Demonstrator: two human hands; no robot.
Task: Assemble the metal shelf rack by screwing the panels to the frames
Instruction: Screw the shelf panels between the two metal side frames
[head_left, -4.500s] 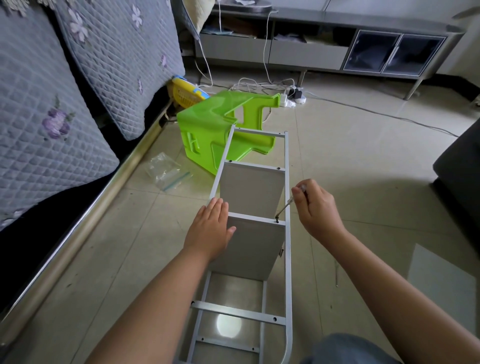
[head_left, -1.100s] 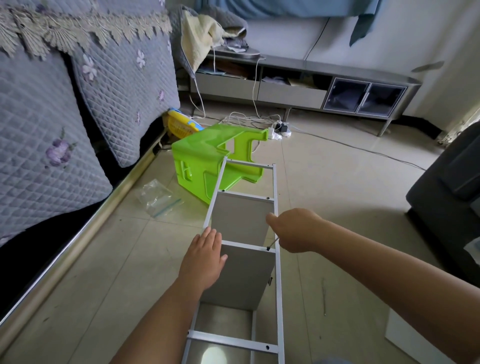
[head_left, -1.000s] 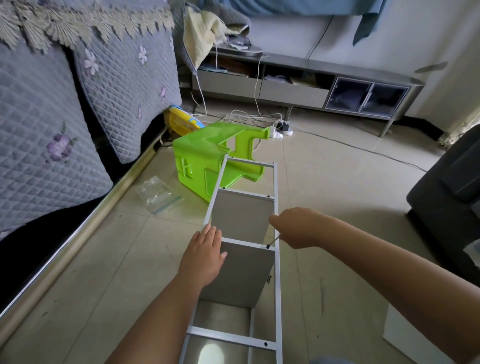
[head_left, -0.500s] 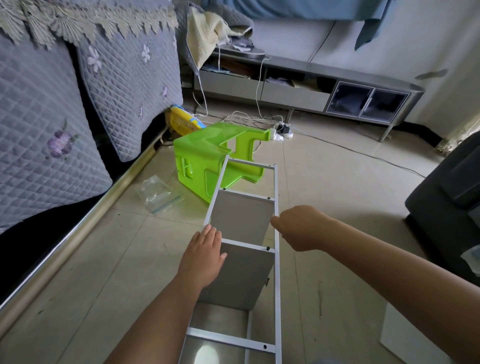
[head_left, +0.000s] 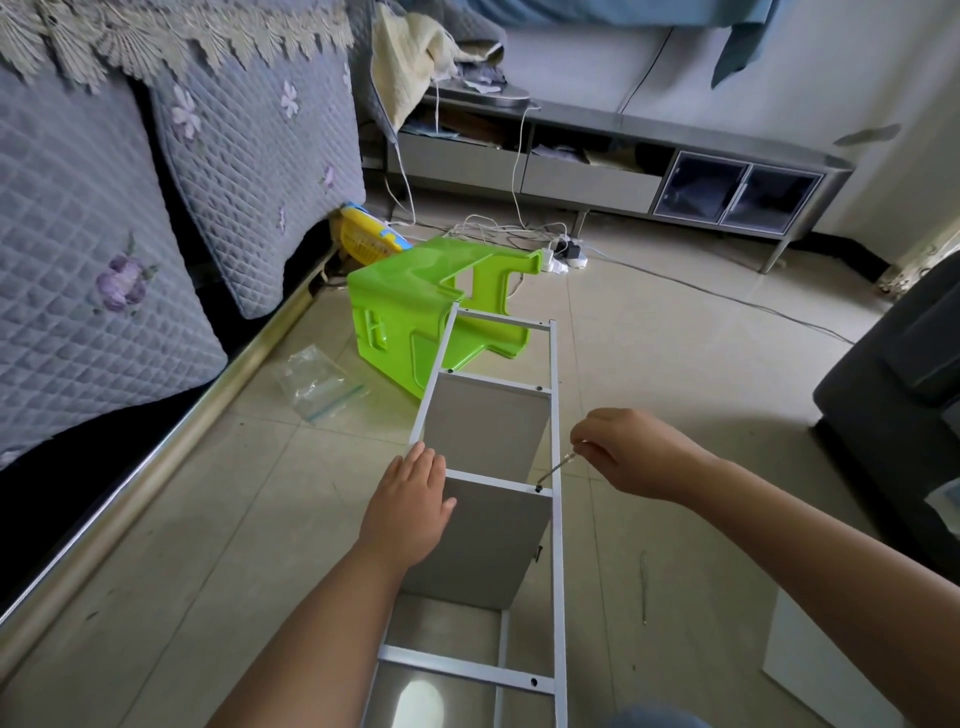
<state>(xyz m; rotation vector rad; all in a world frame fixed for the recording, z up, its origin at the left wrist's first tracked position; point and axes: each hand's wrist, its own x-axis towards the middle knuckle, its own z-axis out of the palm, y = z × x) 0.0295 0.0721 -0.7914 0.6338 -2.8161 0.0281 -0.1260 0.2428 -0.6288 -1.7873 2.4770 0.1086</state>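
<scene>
Your right hand (head_left: 631, 451) pinches the top end of a thin silver hex key (head_left: 555, 473) between thumb and fingertips. The key slants down and to the left from that hand, and its tip sits at a small dark screw (head_left: 538, 489) in the right rail of the grey metal ladder-shaped frame (head_left: 558, 545). That screw marks where the nearer grey flat metal panel (head_left: 483, 551) meets the rail, so the fastening point lies just below and left of your right hand, the closer of your two hands to it.

Your left hand (head_left: 408, 512) lies flat, fingers straight and together, pressing on the left end of that same panel's top edge, across the frame from the screw.

The frame's long axis runs away from you along the tiled floor, its far end touching or overlapping a lime green plastic stool (head_left: 410, 312) tipped on its side. A second grey panel (head_left: 485, 426) stands in the frame just beyond the screw, between it and the stool. My guess is the turning must happen about the key's slanted line.
</scene>
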